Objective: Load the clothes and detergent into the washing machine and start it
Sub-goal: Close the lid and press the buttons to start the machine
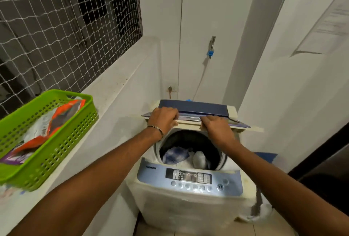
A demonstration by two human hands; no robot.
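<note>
The top-loading washing machine [187, 194] stands at 6 o'clock, clothes [186, 157] already in its drum. Both hands grasp the folded lid [196, 112] at 12 o'clock of the opening: left hand [164, 119] and right hand [217, 130], fingers curled over its front edge. Step in hand, judged: closing the lid. Next: lower it flat, then press start on the control panel [190, 178]. Detergent pouch [56, 120] lies in the green basket [62, 152] at 9 o'clock.

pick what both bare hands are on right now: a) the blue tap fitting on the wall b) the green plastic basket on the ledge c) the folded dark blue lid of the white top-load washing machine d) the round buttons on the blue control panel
c: the left hand and right hand both grip the front edge of the folded dark blue lid, raised above the open drum with clothes inside.
</note>
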